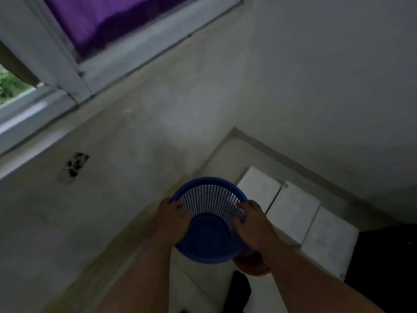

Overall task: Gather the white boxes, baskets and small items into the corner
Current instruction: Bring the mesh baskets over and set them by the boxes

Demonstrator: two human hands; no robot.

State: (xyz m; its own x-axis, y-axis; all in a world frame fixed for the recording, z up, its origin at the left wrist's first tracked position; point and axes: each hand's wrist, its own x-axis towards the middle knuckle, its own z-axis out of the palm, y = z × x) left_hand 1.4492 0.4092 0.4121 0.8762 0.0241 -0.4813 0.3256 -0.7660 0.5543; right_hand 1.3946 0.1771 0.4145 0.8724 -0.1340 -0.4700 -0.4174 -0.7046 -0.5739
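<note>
Both bare forearms are reaching forward, the left hand (172,216) and right hand (253,222) gripping a blue mesh basket (209,222) by its sides, fingers curled around it, above the floor (228,150) beside three white boxes (293,211) lying in the corner.

Both hands grip a blue mesh basket (208,219) above the floor, the left hand (172,219) on its left side and the right hand (252,224) on its right, fingers curled over the lattice. Just beside it, three white boxes (293,211) lie in a row along the wall (327,86). A bare foot (252,265) seems to show under the basket, though the dim view blurs it.
</note>
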